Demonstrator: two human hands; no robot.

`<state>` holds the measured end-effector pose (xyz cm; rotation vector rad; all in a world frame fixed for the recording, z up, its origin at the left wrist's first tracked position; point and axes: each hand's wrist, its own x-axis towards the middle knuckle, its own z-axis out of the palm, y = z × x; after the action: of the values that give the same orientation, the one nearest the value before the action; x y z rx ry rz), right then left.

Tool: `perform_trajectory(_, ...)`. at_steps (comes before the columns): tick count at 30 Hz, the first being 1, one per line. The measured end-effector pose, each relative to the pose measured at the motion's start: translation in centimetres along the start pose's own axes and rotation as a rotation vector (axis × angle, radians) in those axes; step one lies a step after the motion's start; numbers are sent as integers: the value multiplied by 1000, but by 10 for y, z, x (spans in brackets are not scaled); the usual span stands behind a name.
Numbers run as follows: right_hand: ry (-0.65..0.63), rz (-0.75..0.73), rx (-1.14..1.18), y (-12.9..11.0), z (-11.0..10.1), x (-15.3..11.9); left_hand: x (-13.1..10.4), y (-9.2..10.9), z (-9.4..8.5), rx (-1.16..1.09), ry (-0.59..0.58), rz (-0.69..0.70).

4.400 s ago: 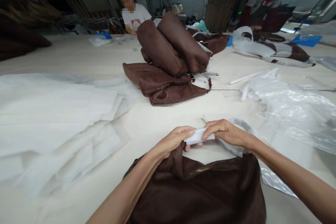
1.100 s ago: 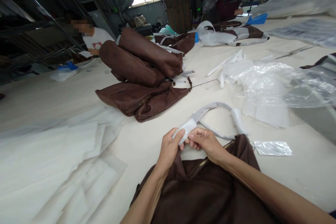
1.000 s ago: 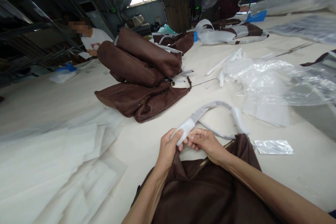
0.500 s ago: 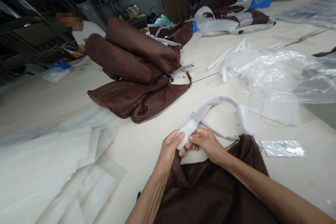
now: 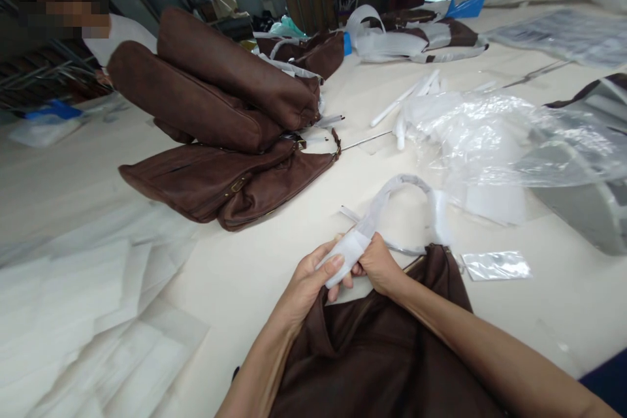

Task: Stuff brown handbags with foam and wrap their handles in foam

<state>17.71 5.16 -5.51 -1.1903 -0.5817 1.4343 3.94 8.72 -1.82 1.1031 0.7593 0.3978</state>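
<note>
I have the brown bag lying on the worktop, close in at the bottom of my view, its strap looping up and away. My left hand has its grip clenched round the white wrapping at the strap's near end, thumb on top. My right hand is against the far edge of that wrapping, fingers curled partly behind it; I cannot tell what its grip holds. A shiny packet lies just beside the bag. Beyond are piled brown bags, with white sheets to the left and clear plastic to the right.
</note>
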Motion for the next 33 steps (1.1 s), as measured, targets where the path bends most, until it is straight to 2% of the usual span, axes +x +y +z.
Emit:
perform_trajectory(2, 45, -5, 56, 0, 0, 3, 1, 1, 0, 61, -24, 14)
perform_trajectory(4, 74, 12, 117, 0, 0, 6, 2, 1, -2, 114, 9, 39)
perform_trajectory(8, 73, 38, 138, -9, -1, 10, -1, 3, -5, 190, 167, 90)
perform_trajectory(11, 30, 55, 62, -27, -9, -3, -6, 9, -6, 198, 310, 129)
perform_trajectory(14, 18, -15, -142, -53, -37, -36, -9, 19, -7, 162, 487, 209)
perform_trajectory(18, 206, -168, -532, -83, -103, -91, 5, 35, -24, 145, 727, 362)
perform_trajectory(21, 325, -71, -751, -82, -143, -127, 23, 42, -46, 102, 875, 368)
perform_trajectory(24, 284, 120, -813, -60, -150, -146, 35, 42, -64, 73, 948, 305)
perform_trajectory(26, 255, 120, -836, -41, -139, -149, 38, 41, -68, 79, 982, 263)
perform_trajectory(29, 259, -49, -848, -24, -123, -135, 37, 41, -70, 122, 1037, 238)
perform_trajectory(31, 273, -151, -773, -26, -122, -113, 37, 46, -73, 169, 1082, 238)
perform_trajectory(33, 313, -232, -687, -38, -131, -87, 37, 56, -77, 233, 1119, 241)
